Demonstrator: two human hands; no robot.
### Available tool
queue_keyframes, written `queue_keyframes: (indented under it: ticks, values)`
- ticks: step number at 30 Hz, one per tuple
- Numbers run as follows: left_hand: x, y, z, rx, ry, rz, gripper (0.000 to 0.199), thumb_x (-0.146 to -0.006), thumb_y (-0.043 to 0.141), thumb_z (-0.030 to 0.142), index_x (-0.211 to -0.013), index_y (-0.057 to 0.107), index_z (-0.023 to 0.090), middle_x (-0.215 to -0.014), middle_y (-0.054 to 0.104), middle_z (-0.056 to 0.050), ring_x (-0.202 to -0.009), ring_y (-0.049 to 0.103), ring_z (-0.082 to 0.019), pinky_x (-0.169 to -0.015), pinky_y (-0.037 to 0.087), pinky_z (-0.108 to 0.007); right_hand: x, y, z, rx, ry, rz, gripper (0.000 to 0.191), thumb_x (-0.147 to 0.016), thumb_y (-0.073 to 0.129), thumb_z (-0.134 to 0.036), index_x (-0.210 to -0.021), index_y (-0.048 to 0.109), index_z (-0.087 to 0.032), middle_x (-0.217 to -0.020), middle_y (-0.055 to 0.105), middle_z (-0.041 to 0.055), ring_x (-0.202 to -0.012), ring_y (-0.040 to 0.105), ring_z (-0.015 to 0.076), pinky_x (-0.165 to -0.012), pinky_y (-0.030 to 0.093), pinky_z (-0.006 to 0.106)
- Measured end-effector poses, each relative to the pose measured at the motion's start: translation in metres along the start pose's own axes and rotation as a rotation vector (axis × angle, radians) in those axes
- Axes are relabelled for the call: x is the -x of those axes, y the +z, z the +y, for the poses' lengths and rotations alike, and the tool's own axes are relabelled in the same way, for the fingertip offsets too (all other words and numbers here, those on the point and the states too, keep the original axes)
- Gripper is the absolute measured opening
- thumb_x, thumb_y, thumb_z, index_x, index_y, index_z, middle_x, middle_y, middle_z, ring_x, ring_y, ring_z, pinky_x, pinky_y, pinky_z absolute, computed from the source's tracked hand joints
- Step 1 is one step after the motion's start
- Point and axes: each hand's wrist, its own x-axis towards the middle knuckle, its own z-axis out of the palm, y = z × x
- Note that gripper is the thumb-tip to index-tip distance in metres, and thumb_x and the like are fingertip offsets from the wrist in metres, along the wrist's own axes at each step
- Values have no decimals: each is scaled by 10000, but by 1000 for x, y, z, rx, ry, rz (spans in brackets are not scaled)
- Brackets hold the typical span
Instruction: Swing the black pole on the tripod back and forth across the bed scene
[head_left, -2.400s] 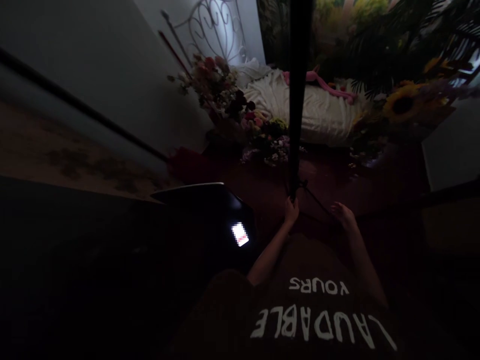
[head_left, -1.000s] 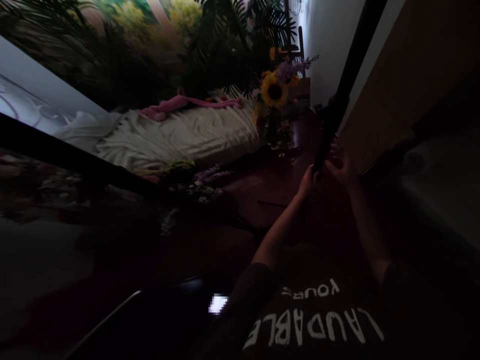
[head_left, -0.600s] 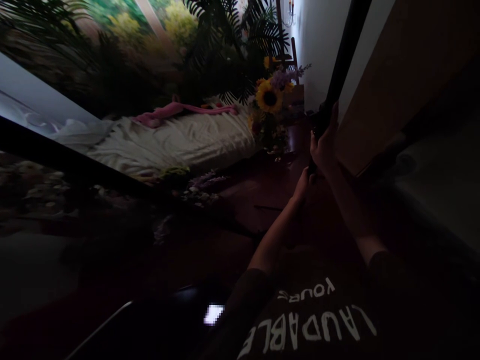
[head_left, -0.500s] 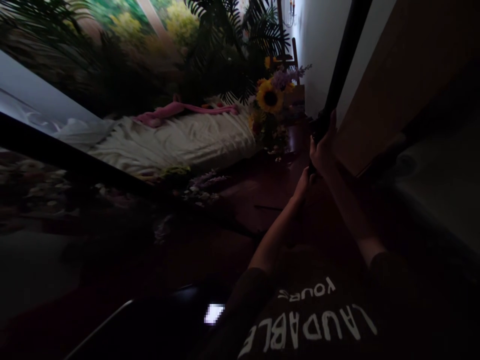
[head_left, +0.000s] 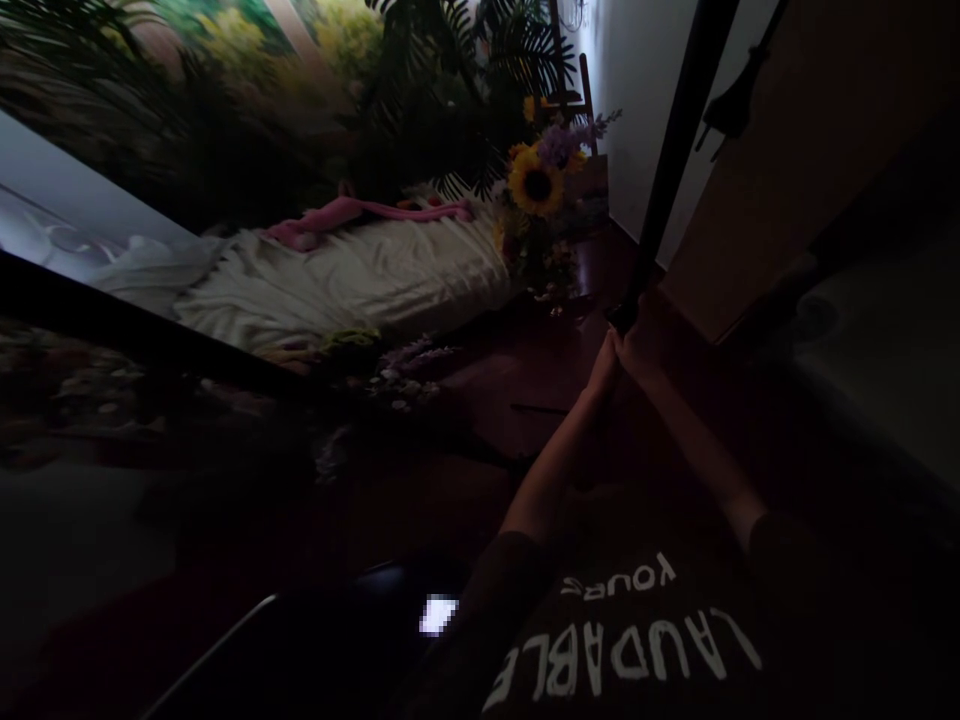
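Observation:
A long black pole [head_left: 675,150] slants from the upper right down to my hands. My left hand [head_left: 604,365] is closed around its lower part. Just to the right, my right hand [head_left: 636,340] is also wrapped round the pole, close to a dark collar [head_left: 619,317]. The two hands touch or nearly touch, and the dim light hides most of their fingers. A black plug with prongs [head_left: 729,108] hangs on a cable to the right of the pole.
A bed with a white cloth [head_left: 352,285] holds a pink plush toy [head_left: 322,218]. Sunflowers [head_left: 536,184] stand beyond its right end. Another black pole [head_left: 150,325] crosses the left side. A brown panel [head_left: 780,190] stands at the right. A dark device with a bright screen [head_left: 438,614] is at the bottom.
My right hand has moved down the pole, closer to my left hand. The collar sits lower, and the hanging plug has come into view.

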Motion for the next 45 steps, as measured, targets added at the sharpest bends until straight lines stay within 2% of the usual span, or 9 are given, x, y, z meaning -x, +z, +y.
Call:
queue_keyframes:
  ticks: [9,17,25,29,33,36,40,42,45]
  values:
    - [5,1,1,-94,25,42,426,-939,435,380,-1293,455,144,-1185,625,-154,-1065,616,-212,-933,482,-345,51,-39,23,-124,2,-1,541,-901,513,-491,-1372,443,-235,-1342,555,110,-1258,520,226,-1114,388,430]
    - [6,3,1,-123,-43,56,421,-934,457,368,-1299,461,160,-1091,655,-130,-950,636,-195,-859,490,-324,62,-36,39,-299,156,71,496,-923,472,-486,-1342,450,-222,-1251,614,124,-1135,608,196,-998,482,376]
    - [6,0,-2,-125,-11,30,430,-938,446,400,-1288,461,151,-1117,653,-134,-995,631,-189,-883,483,-306,30,-24,45,-468,561,159,272,-838,603,-381,-1064,609,-231,-1006,689,18,-716,644,105,-637,520,206]
    - [7,-1,2,-119,-5,41,441,-935,453,431,-1269,476,145,-1142,643,-146,-1015,625,-198,-899,474,-309,14,-29,48,-865,971,-58,131,-885,509,-245,-942,612,-188,-551,560,-67,-345,400,37,-310,260,127]
    - [5,0,5,-104,-3,26,445,-945,425,435,-1276,469,141,-1140,642,-150,-1003,624,-200,-904,473,-323,3,-40,54,-1299,1230,-289,226,-911,401,-116,-749,552,-164,-428,445,-90,-277,315,10,-268,220,72]
    - [8,-2,2,-85,16,36,472,-934,453,433,-1311,445,150,-1208,614,-153,-1087,599,-206,-957,457,-332,4,-43,54,-1453,1301,-254,263,-916,368,-82,-719,518,-171,-463,520,-69,-333,449,7,-341,352,35]
    - [44,-19,-24,-56,-38,10,448,-915,489,432,-1269,475,158,-1286,560,-153,-1176,557,-208,-1019,430,-348,26,-33,42,-1515,1305,-40,263,-959,352,-185,-793,556,-177,-600,667,2,-526,651,77,-474,522,118]
    - [79,-35,-47,-40,-251,32,405,-907,499,452,-1189,510,161,-1174,614,-130,-1091,597,-199,-974,460,-346,44,-23,36,-1430,1298,3,248,-964,372,-234,-828,571,-179,-703,719,45,-647,710,131,-550,578,193]
    - [139,-69,-78,35,-619,268,389,-893,505,504,-1079,515,162,-989,642,-89,-907,646,-175,-853,512,-331,73,-5,32,-1330,1358,-72,216,-947,389,-192,-833,572,-167,-781,736,84,-716,726,154,-607,595,228]
